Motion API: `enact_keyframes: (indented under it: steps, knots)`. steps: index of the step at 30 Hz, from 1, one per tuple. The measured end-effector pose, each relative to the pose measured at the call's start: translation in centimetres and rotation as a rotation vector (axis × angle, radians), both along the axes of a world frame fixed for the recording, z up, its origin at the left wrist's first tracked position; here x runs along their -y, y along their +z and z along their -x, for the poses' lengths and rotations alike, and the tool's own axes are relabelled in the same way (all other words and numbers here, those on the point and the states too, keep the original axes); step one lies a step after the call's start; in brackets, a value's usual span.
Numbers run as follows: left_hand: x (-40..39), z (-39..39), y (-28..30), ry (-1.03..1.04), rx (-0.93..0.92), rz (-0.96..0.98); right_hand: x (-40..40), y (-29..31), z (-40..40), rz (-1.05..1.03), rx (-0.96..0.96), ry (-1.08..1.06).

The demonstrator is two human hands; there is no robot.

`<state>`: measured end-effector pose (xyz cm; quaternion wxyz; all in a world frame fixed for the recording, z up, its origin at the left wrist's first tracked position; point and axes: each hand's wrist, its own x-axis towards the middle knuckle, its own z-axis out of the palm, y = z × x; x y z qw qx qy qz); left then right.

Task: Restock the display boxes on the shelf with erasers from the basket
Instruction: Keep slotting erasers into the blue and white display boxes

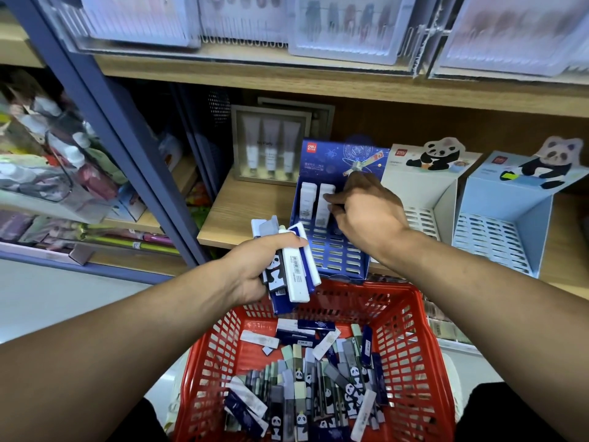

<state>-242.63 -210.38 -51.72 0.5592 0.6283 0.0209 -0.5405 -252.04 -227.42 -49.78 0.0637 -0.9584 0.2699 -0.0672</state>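
Even indoor light fills the scene; wide-angle distortion bends the shelf edges, upper packages blur softly, and shadow pools beneath the shelf board.

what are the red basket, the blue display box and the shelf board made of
Red basket: moulded plastic by the look, with a slightly glossy open lattice in one uniform colour.
Blue display box: printed cardboard, judging by its folded, die-cut back panel; the slotted insert inside looks like the same card, though plastic is possible.
Shelf board: wood-grain surface, matte; probably laminate over board rather than solid wood.
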Motion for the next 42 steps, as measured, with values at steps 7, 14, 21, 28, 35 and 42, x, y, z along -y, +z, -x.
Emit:
enact_keyframes:
  steps: [7, 14, 21, 28, 35, 42]
  knots:
    - [-0.1, 0.3, 0.6, -0.037, -0.009, 0.044, -2.1, 0.5, 0.0, -0.748, 0.105, 0.004]
    - [-0.1, 0.4, 0.4, -0.037, 0.022, 0.028, -2.1, 0.4, 0.3, -1.308, 0.093, -0.11]
    - [-0.2, 0.7, 0.2, -0.06, 0.03, 0.014, -1.7, 1.0, 0.4, -1.32, -0.036, -0.038]
    - [-0.4, 0.2, -0.2, -0.008, 0.018, 0.0, -1.0, 1.0, 0.2, -1.322, 0.075, -0.078]
    - [-0.7, -0.9, -1.1, 0.121, 0.054, -0.054, 0.0, 0.6, 0.0, -1.148, 0.308, -0.139]
    - [-0.8, -1.3, -1.5, 0.17, 0.06, -0.067, 0.1, -0.1, -0.2, -0.879, 0.196, -0.009]
